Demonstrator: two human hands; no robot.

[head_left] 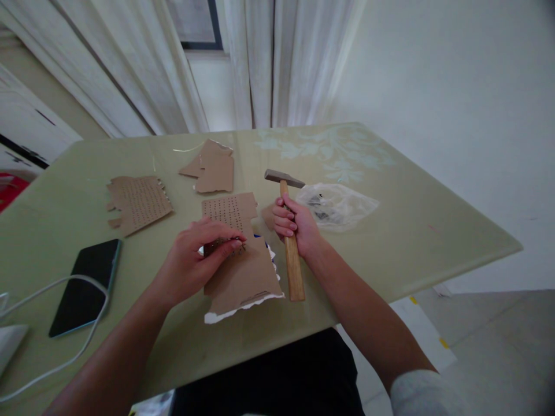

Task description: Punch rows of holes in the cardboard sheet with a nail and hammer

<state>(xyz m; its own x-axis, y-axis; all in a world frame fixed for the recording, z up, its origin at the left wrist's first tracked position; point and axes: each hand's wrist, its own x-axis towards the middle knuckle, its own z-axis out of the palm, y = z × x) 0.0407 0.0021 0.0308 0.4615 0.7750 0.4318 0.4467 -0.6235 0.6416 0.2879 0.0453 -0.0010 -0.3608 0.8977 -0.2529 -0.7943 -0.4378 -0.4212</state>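
Observation:
My right hand [296, 224] is wrapped round the wooden handle of a hammer [289, 231], whose dark metal head points left above my fist. My left hand [195, 260] rests on a torn piece of brown cardboard [245, 271] marked with rows of small holes, with the thumb and fingertips pinched together on something small that I cannot make out. The cardboard lies flat on the pale green table [411, 231], directly in front of me, between both hands.
Two more torn cardboard pieces [139, 202] [212, 167] lie further back on the left. A clear plastic bag [336, 205] with small dark items sits right of the hammer. A dark phone [84, 286] and a white cable [65, 323] lie at the left. Curtains hang behind.

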